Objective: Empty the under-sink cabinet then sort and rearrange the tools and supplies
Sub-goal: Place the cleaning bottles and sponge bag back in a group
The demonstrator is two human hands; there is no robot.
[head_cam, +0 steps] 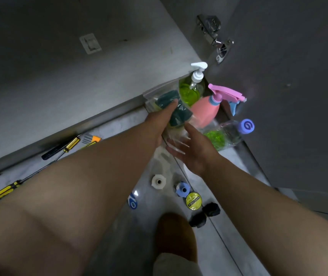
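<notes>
Clear plastic pack (153, 97) w/ dark green scouring pads (176, 114) inside, at the cabinet's edge, long axis running from cabinet toward the person. L hand (164, 118) lies on it, index straight; grip can't be told. R hand (196, 150) open, fingers spread at its near end. Pump bottle (191, 90) just beside holds green liquid.

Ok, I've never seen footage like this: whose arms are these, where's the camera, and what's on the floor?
No machine here: a person's bare arms, filmed by one camera on their head, looking down. The left hand lies on a clear sponge pack; whether its fingers grip it is hidden. The right hand, fingers spread, holds nothing. Beside them are a pump bottle, a pink spray bottle and a blue-capped bottle, by the cabinet door. On the floor lie screwdrivers and tape rolls.
</notes>
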